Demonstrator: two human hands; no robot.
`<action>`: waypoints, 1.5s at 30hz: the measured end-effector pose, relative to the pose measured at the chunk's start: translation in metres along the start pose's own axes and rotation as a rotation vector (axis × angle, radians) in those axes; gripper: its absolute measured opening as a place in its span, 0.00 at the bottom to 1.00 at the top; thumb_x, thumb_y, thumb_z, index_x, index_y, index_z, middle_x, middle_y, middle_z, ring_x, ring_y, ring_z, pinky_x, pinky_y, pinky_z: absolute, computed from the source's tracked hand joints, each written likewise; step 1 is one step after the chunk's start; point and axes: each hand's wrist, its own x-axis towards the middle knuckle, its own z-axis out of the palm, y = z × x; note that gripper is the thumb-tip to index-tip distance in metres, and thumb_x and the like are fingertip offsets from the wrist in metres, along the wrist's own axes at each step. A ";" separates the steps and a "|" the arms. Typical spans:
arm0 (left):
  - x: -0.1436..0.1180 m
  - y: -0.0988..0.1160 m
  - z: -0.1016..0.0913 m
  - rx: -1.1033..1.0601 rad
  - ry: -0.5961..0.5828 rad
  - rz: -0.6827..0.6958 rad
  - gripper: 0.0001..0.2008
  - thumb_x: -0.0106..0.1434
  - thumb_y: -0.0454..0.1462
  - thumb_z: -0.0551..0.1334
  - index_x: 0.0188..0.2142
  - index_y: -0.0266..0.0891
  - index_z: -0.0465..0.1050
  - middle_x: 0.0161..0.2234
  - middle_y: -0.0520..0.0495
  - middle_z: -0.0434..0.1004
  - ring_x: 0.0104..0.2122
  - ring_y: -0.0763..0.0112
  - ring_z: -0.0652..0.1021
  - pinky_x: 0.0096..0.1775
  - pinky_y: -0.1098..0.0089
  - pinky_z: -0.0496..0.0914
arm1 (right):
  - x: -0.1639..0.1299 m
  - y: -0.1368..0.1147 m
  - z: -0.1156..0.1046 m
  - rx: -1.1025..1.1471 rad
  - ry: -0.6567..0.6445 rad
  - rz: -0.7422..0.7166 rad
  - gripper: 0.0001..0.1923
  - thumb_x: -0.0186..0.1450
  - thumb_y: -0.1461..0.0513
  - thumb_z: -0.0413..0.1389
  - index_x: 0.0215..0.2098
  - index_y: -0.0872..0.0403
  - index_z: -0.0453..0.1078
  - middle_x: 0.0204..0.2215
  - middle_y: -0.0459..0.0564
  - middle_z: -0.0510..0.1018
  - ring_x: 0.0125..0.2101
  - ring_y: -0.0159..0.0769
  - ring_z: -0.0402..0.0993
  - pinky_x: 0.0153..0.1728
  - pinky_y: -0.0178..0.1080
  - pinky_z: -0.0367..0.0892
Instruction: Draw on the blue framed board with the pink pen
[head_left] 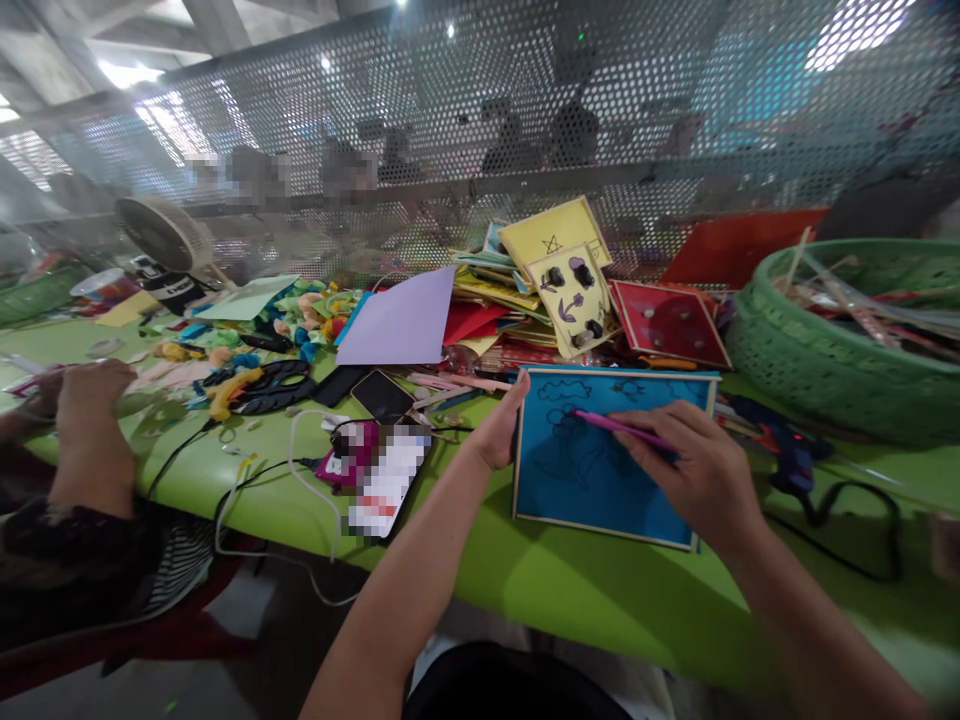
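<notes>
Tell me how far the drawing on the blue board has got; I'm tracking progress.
Done: dark outlines already cover the upper and left parts of the wood-edged blue board. In hand: the right hand holds a thin pink pen on it; the left hand steadies its left edge. Left: the lower part looks bare.

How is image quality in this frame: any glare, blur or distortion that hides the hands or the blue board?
Head view: wide-angle distortion bends the green table edge and stretches the forearms; bright ceiling lights flare through the perforated screen; background people are blurred, and a pixelated patch covers the phone. The left hand, the right hand holding the pink pen, and the blue board are sharp and evenly lit.
</notes>
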 end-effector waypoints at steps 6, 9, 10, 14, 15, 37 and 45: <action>-0.004 0.003 0.009 0.024 0.044 -0.022 0.34 0.72 0.58 0.50 0.60 0.35 0.74 0.46 0.35 0.84 0.48 0.53 0.83 0.55 0.53 0.73 | 0.001 0.000 -0.001 -0.012 -0.001 -0.003 0.10 0.71 0.58 0.58 0.48 0.49 0.80 0.35 0.52 0.80 0.34 0.42 0.76 0.37 0.44 0.72; -0.004 0.003 0.010 0.010 0.031 -0.030 0.34 0.72 0.58 0.48 0.60 0.34 0.74 0.46 0.34 0.84 0.49 0.52 0.83 0.55 0.53 0.73 | 0.001 -0.001 -0.001 0.002 -0.005 -0.024 0.10 0.70 0.59 0.59 0.47 0.48 0.80 0.34 0.51 0.80 0.34 0.41 0.76 0.36 0.44 0.72; -0.004 0.004 0.010 0.004 0.020 -0.032 0.35 0.72 0.58 0.48 0.60 0.33 0.74 0.46 0.33 0.84 0.49 0.52 0.83 0.55 0.53 0.73 | 0.001 -0.001 -0.001 0.005 -0.005 -0.030 0.09 0.70 0.59 0.60 0.47 0.48 0.80 0.34 0.51 0.80 0.33 0.41 0.76 0.35 0.43 0.72; -0.004 0.003 0.009 -0.028 -0.036 -0.030 0.34 0.72 0.58 0.49 0.60 0.35 0.74 0.47 0.33 0.84 0.48 0.51 0.83 0.55 0.52 0.73 | 0.001 -0.002 -0.001 0.008 0.004 -0.022 0.09 0.70 0.59 0.59 0.47 0.47 0.80 0.34 0.51 0.80 0.33 0.41 0.76 0.36 0.44 0.72; -0.004 0.003 0.008 -0.031 -0.043 -0.033 0.34 0.72 0.58 0.49 0.60 0.35 0.74 0.48 0.33 0.84 0.48 0.51 0.83 0.55 0.52 0.73 | 0.001 -0.002 -0.001 0.003 0.007 -0.015 0.10 0.70 0.58 0.59 0.47 0.47 0.80 0.34 0.51 0.80 0.33 0.42 0.76 0.36 0.44 0.72; -0.001 0.000 0.004 -0.014 -0.029 -0.024 0.34 0.72 0.58 0.50 0.60 0.36 0.74 0.46 0.35 0.85 0.48 0.53 0.83 0.55 0.53 0.73 | 0.000 -0.001 0.001 -0.004 -0.013 -0.023 0.10 0.70 0.59 0.58 0.48 0.48 0.79 0.35 0.52 0.80 0.35 0.42 0.76 0.37 0.44 0.72; -0.002 0.000 0.008 -0.038 0.032 -0.020 0.32 0.73 0.56 0.49 0.62 0.37 0.72 0.48 0.35 0.84 0.50 0.53 0.82 0.56 0.52 0.73 | -0.002 -0.001 0.006 -0.046 -0.007 -0.037 0.10 0.71 0.60 0.57 0.48 0.50 0.78 0.35 0.52 0.79 0.35 0.42 0.76 0.38 0.45 0.71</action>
